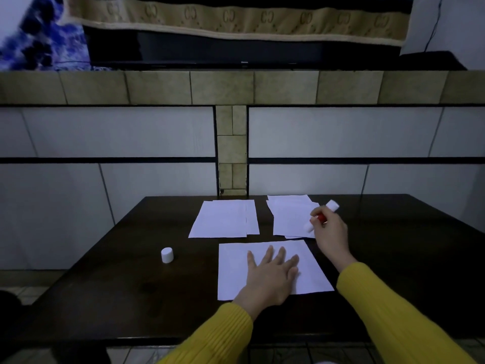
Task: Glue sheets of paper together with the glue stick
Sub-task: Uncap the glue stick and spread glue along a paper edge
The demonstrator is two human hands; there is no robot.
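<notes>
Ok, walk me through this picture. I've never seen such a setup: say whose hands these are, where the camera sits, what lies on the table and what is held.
No machine here: a person in yellow sleeves works bare-handed, filmed by one camera on their head looking forward and down. The left hand presses flat on the near sheet on the dark table. The right hand grips the uncapped glue stick above the right paper pile. The left paper pile lies beside that pile. The white cap stands apart on the left.
</notes>
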